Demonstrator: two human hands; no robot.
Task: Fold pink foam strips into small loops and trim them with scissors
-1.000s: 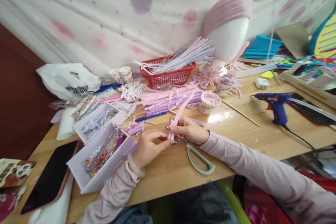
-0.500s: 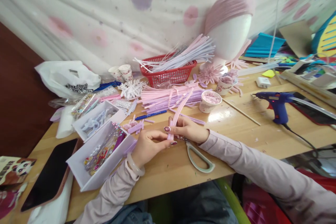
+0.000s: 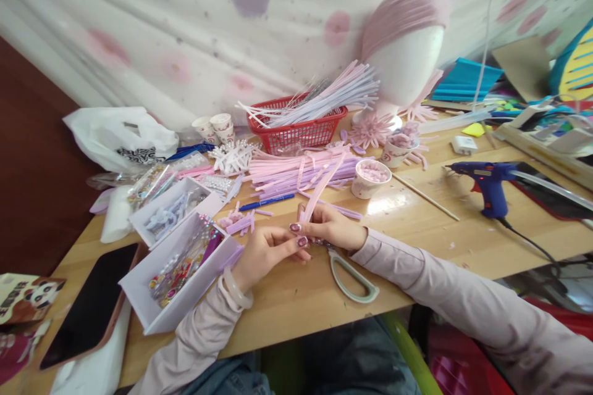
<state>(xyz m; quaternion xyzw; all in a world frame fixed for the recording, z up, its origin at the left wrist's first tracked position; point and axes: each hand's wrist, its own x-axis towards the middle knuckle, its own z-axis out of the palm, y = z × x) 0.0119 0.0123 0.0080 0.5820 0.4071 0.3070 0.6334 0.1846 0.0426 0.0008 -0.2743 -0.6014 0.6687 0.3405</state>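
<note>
My right hand (image 3: 334, 228) is closed on a few pale pink pipe cleaners (image 3: 319, 191), which slant up and away from its fingertips. My left hand (image 3: 269, 251) is pinched at their lower end, its thumb touching near the right thumb. The fingers hide that end of the stems. Under the right wrist lies a pair of scissors (image 3: 354, 287), with one grey-green handle loop showing. Beyond the hands are a bundle of pink and purple pipe cleaners (image 3: 278, 174), a blue pen (image 3: 266, 202) and short purple cut pieces (image 3: 241, 224).
Left of me stand two white boxes of beads and trims (image 3: 152, 315) and a phone (image 3: 90, 305). A red basket of stems (image 3: 301, 136), a paper cup (image 3: 368, 188) and a mannequin head (image 3: 410, 62) are behind. A blue glue gun (image 3: 493, 188) and wooden stick (image 3: 426, 197) lie right.
My left thumb and fingers have shifted up over the lower end of the pipe cleaners, covering the purple part that showed before. My right hand stays nearly in place.
</note>
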